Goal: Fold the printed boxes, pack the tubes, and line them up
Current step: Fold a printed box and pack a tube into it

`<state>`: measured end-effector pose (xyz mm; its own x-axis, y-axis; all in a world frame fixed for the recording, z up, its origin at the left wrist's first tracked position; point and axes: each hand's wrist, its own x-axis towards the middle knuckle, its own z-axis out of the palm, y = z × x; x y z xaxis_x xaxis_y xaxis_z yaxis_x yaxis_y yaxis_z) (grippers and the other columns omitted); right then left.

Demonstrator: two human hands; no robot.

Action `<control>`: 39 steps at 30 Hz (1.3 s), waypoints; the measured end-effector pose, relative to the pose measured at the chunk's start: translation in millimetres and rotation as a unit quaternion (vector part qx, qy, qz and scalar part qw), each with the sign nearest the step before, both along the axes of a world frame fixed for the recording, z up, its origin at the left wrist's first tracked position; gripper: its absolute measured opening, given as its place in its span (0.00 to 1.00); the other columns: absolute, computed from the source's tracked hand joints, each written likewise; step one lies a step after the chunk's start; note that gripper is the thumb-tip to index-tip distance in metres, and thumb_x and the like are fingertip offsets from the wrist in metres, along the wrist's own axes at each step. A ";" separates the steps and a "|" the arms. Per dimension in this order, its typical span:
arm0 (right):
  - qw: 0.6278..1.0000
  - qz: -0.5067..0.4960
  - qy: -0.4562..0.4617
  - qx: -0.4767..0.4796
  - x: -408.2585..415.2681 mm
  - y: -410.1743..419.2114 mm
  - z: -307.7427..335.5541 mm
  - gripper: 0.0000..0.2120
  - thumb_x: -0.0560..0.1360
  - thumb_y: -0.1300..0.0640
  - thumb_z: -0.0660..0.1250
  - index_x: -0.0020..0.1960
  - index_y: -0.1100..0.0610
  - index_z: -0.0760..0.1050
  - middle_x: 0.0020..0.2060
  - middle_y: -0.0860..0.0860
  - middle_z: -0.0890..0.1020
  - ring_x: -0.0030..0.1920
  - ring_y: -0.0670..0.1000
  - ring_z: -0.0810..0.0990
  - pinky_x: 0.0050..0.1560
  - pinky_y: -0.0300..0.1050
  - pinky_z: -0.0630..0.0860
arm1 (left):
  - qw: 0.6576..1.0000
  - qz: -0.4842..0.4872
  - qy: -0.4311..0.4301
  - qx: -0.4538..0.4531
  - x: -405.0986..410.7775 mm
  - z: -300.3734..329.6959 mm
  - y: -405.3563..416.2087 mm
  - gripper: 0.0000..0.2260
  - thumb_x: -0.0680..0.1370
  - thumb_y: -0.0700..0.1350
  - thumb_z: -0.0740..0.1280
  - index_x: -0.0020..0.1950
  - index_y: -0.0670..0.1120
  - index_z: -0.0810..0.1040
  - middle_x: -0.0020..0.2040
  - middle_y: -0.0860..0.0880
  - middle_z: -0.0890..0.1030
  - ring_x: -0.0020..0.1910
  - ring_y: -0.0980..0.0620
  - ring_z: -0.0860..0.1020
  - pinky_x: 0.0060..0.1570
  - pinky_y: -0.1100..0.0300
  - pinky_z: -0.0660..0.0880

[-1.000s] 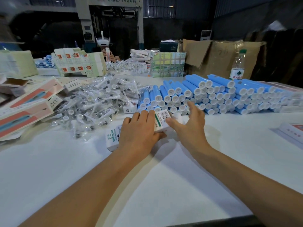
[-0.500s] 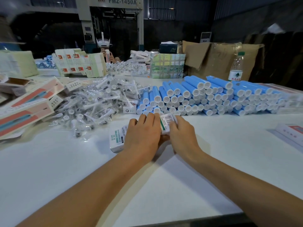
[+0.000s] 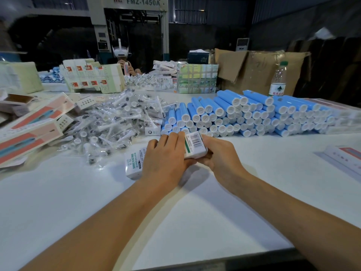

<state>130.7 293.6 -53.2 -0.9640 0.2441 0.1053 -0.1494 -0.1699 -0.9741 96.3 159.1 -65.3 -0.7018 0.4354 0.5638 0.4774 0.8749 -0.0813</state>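
Your left hand and right hand both grip one white, barcoded, green-striped box near the table's middle.

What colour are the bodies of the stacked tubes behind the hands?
Light blue, with white round caps facing the camera. The tubes show best in the head view.

Bench clutter beyond your grip

Ahead-left of your grip, bagged brush heads are lying heaped; farther back, a water bottle is standing far right against brown cardboard, a person in a white headset is sitting opposite you, and a grey machine is looming behind.
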 end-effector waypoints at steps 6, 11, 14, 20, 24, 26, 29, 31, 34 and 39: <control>0.999 -0.015 0.032 0.019 1.2 2.3 -1.9 0.16 0.80 0.66 0.56 0.43 0.56 0.81 0.39 0.52 0.86 0.42 0.51 0.85 0.37 0.41 0.80 | 1.000 -0.014 0.012 0.017 3.8 2.6 -0.6 0.33 0.75 0.62 0.65 0.71 0.40 0.67 0.60 0.44 0.75 0.58 0.43 0.73 0.54 0.51 0.67; 0.999 -0.009 0.034 0.015 3.4 0.4 -1.9 0.18 0.79 0.67 0.56 0.41 0.54 0.81 0.37 0.51 0.86 0.41 0.50 0.85 0.35 0.40 0.80 | 0.999 -0.031 0.030 0.015 5.4 3.6 -2.2 0.33 0.70 0.59 0.72 0.65 0.37 0.74 0.53 0.42 0.79 0.50 0.41 0.77 0.45 0.49 0.72; 0.997 -0.024 0.041 0.052 4.6 -0.6 -3.8 0.20 0.79 0.67 0.55 0.41 0.51 0.81 0.36 0.47 0.86 0.40 0.46 0.85 0.35 0.37 0.79 | 0.998 -0.026 0.062 -0.002 6.3 2.6 -2.5 0.33 0.64 0.59 0.76 0.59 0.35 0.78 0.46 0.42 0.81 0.42 0.42 0.79 0.38 0.52 0.74; 0.993 -0.030 0.048 0.102 5.7 -4.6 -8.8 0.17 0.80 0.65 0.53 0.60 0.58 0.76 0.47 0.51 0.83 0.48 0.48 0.83 0.46 0.42 0.81 | 0.997 -0.031 0.069 0.008 6.5 2.4 -3.3 0.32 0.66 0.58 0.75 0.60 0.36 0.77 0.47 0.42 0.80 0.43 0.42 0.79 0.39 0.52 0.73; 0.978 -0.053 0.061 0.195 7.9 -6.2 -7.1 0.16 0.80 0.62 0.57 0.56 0.44 0.77 0.46 0.45 0.83 0.48 0.50 0.81 0.51 0.50 0.80 | 0.999 -0.015 0.035 0.011 5.2 1.5 -6.2 0.33 0.75 0.63 0.62 0.71 0.41 0.66 0.60 0.46 0.75 0.57 0.45 0.73 0.51 0.53 0.67; 0.959 -0.103 0.079 0.251 8.0 -5.5 -6.0 0.15 0.78 0.60 0.61 0.46 0.41 0.78 0.45 0.46 0.82 0.45 0.49 0.80 0.49 0.48 0.79 | 0.999 -0.004 0.040 0.017 1.8 0.1 -6.3 0.33 0.76 0.64 0.58 0.73 0.44 0.61 0.64 0.48 0.71 0.60 0.48 0.69 0.53 0.55 0.63; 0.930 -0.170 0.110 0.307 6.9 -3.8 -6.8 0.09 0.76 0.61 0.66 0.45 0.47 0.78 0.45 0.51 0.79 0.41 0.39 0.76 0.43 0.27 0.70 | 0.999 0.003 0.035 0.014 -0.3 -0.9 -4.4 0.33 0.77 0.65 0.56 0.73 0.45 0.58 0.65 0.49 0.69 0.61 0.48 0.67 0.54 0.56 0.63; 0.910 -0.192 0.121 0.347 6.1 -4.0 -8.7 0.06 0.76 0.62 0.66 0.47 0.54 0.81 0.42 0.52 0.78 0.39 0.40 0.74 0.40 0.25 0.67 | 0.999 0.006 0.036 0.011 0.2 -1.1 -3.3 0.33 0.77 0.65 0.56 0.73 0.45 0.58 0.65 0.49 0.69 0.61 0.48 0.67 0.54 0.56 0.63; 0.894 -0.208 0.138 0.371 6.8 -6.9 -12.0 0.06 0.76 0.65 0.65 0.48 0.63 0.81 0.40 0.54 0.76 0.37 0.41 0.72 0.39 0.25 0.66 | 0.999 0.011 0.044 0.001 0.4 -2.5 -1.3 0.33 0.77 0.65 0.55 0.73 0.44 0.57 0.65 0.49 0.68 0.61 0.48 0.67 0.54 0.56 0.63; 0.904 -0.204 0.129 0.352 5.3 -7.7 -13.1 0.07 0.77 0.63 0.65 0.50 0.61 0.81 0.38 0.51 0.74 0.37 0.41 0.72 0.39 0.25 0.66 | 0.999 0.016 0.036 0.009 1.0 -2.1 0.2 0.33 0.77 0.65 0.56 0.73 0.44 0.57 0.64 0.49 0.68 0.61 0.48 0.67 0.54 0.56 0.63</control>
<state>135.9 285.9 -66.4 -0.7299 0.3592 0.5816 -0.2979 0.5987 -0.7436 97.2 159.3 -67.4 -0.6729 0.4022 0.6208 0.4421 0.8916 -0.0985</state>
